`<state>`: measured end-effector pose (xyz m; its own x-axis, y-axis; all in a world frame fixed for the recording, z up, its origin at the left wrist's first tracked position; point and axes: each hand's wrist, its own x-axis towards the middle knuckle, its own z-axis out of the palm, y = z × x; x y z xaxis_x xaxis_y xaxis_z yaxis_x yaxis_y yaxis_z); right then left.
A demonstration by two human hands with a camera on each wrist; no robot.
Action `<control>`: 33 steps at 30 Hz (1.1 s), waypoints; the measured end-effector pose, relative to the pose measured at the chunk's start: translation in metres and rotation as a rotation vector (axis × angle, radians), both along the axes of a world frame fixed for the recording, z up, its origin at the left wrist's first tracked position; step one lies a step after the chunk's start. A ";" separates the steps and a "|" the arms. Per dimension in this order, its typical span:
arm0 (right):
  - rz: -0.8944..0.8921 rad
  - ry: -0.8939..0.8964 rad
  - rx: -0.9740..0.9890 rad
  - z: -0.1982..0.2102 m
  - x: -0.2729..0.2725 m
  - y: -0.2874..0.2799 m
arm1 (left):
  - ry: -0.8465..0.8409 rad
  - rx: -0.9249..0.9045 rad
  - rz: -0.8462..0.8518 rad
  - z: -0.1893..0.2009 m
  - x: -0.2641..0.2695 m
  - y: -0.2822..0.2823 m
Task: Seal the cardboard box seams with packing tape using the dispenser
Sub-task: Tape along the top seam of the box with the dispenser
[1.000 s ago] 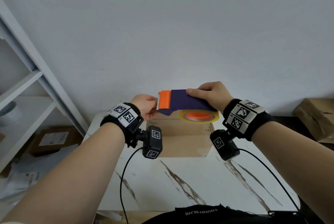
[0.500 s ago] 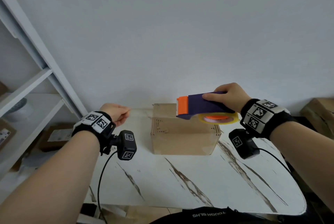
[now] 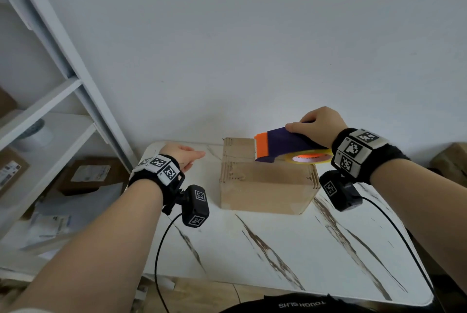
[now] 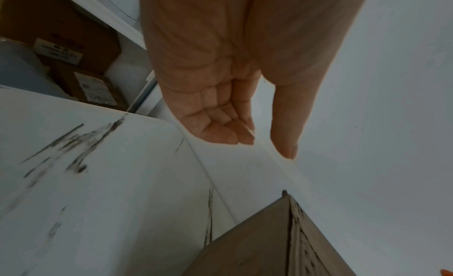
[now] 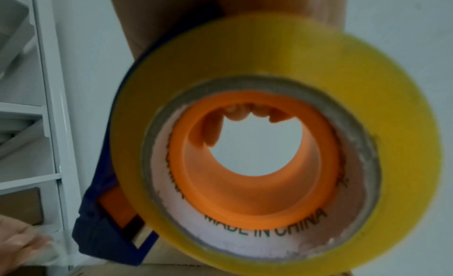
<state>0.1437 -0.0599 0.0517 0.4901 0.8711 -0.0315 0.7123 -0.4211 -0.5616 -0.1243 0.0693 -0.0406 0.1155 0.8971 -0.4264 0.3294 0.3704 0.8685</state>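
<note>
A brown cardboard box (image 3: 265, 186) stands on the white marble-look table (image 3: 278, 249). My right hand (image 3: 314, 124) grips a purple tape dispenser (image 3: 288, 143) just above the box's top right; its orange cutter (image 3: 261, 145) points left. The yellow tape roll (image 5: 245, 63) fills the right wrist view, where fingertips (image 5: 241, 113) show through the orange core. My left hand (image 3: 187, 154) hovers left of the box, thumb and fingers loosely curled. A faint clear tape strip (image 4: 274, 169) runs from its fingertips toward the box corner (image 4: 285, 195).
A white shelf unit (image 3: 63, 100) stands at the left with a labelled carton (image 3: 88, 173) low on it. The wall is close behind the box. Another cardboard box (image 3: 452, 158) sits at the far right. Camera cables hang from both wrists over the table.
My left hand drew away from the dispenser to the left, pulling tape out, then came back a little toward the box. The right hand carried the dispenser right, over the box top.
</note>
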 end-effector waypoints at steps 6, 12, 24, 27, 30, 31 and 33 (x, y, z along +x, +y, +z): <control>-0.033 -0.022 0.008 -0.002 -0.003 0.009 | 0.044 0.007 -0.007 -0.002 0.007 0.005; -0.035 -0.049 -0.033 -0.002 -0.002 0.013 | 0.117 0.019 -0.048 -0.010 0.014 0.009; -0.051 -0.072 -0.074 -0.006 0.000 0.015 | 0.182 -0.049 -0.123 -0.025 0.021 0.011; -0.053 -0.075 -0.078 -0.007 0.000 0.015 | 0.190 -0.058 -0.134 -0.026 0.022 0.008; -0.053 -0.078 -0.089 -0.009 -0.001 0.016 | 0.233 -0.047 -0.149 -0.029 0.025 0.006; -0.054 -0.077 -0.091 -0.010 -0.001 0.016 | 0.250 -0.047 -0.159 -0.031 0.027 0.004; -0.058 -0.072 -0.089 -0.011 0.000 0.016 | 0.287 -0.045 -0.181 -0.032 0.031 -0.001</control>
<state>0.1433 -0.0437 0.0406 0.5430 0.8368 -0.0708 0.7224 -0.5084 -0.4686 -0.0937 0.0685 -0.0725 0.1403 0.8528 -0.5031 0.6221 0.3193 0.7148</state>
